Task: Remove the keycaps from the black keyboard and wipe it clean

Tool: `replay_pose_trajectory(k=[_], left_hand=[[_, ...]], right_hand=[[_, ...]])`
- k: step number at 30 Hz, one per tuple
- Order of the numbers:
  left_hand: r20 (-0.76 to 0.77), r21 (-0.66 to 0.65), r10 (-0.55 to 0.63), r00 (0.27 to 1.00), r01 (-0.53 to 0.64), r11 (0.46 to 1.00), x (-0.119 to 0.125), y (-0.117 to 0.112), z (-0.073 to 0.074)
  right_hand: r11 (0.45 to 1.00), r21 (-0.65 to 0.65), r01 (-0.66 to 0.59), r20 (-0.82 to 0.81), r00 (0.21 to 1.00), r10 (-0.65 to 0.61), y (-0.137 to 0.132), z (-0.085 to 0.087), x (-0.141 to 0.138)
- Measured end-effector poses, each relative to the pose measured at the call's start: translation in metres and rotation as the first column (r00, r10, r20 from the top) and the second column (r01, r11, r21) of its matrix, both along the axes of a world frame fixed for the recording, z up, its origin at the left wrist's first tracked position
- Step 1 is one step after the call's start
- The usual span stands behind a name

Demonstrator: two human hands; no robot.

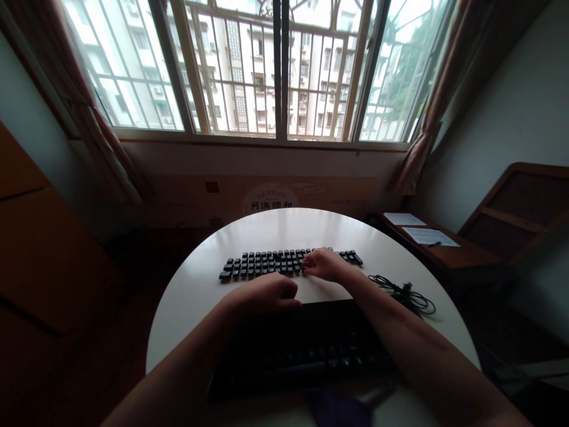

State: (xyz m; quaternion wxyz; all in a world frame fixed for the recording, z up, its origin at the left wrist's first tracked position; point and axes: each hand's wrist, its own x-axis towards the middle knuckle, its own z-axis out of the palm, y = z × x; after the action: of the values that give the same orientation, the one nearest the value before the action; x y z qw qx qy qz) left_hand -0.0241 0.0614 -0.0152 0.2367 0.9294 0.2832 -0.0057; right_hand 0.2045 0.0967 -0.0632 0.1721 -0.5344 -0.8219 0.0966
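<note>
Loose black keycaps (267, 263) lie in rows across the white round table. My right hand (324, 265) reaches into the right part of these rows, its fingertips pinched together at a keycap (304, 268). Closer to me lies a black keyboard (306, 332), dark and partly covered by my forearms; keys show along its near side. My left hand (275, 289) is curled closed at the keyboard's far edge, thumb pointing right. Whatever its fingers may hold is hidden.
A coiled black cable (406, 295) lies right of the keyboard on the round table (186, 332). A blurred purple thing (340, 408) is at the near edge. To the right, papers (430, 236) and a pen rest on a wooden surface (471, 255). A barred window is ahead.
</note>
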Motion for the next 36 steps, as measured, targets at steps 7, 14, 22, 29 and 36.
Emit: replay_pose_trajectory(k=[7, 14, 22, 29, 36], left_hand=[[0.016, 0.003, -0.004, 1.0, 0.004, 1.0, -0.001, 0.0, 0.0], [0.005, -0.01, 0.007, 1.0, -0.007, 1.0, -0.001, -0.001, 0.001], [0.012, 0.002, 0.005, 1.0, -0.005, 1.0, 0.0, 0.0, 0.0], [0.003, -0.011, -0.005, 1.0, 0.005, 1.0, 0.0, 0.0, 0.0], [-0.007, -0.026, -0.005, 1.0, 0.005, 1.0, -0.001, 0.002, 0.002]], right_hand=[[0.999, 0.027, 0.016, 0.031, 0.999, -0.017, 0.0, -0.002, -0.003], [0.998, 0.039, 0.044, 0.058, 0.997, -0.047, -0.001, -0.002, -0.003], [0.997, 0.033, 0.065, 0.107, 0.992, -0.068, -0.001, 0.001, -0.006], [0.994, 0.052, 0.094, 0.115, 0.988, -0.1, -0.004, 0.005, -0.01], [0.972, 0.189, 0.137, 0.018, 0.99, -0.143, -0.016, 0.049, -0.006]])
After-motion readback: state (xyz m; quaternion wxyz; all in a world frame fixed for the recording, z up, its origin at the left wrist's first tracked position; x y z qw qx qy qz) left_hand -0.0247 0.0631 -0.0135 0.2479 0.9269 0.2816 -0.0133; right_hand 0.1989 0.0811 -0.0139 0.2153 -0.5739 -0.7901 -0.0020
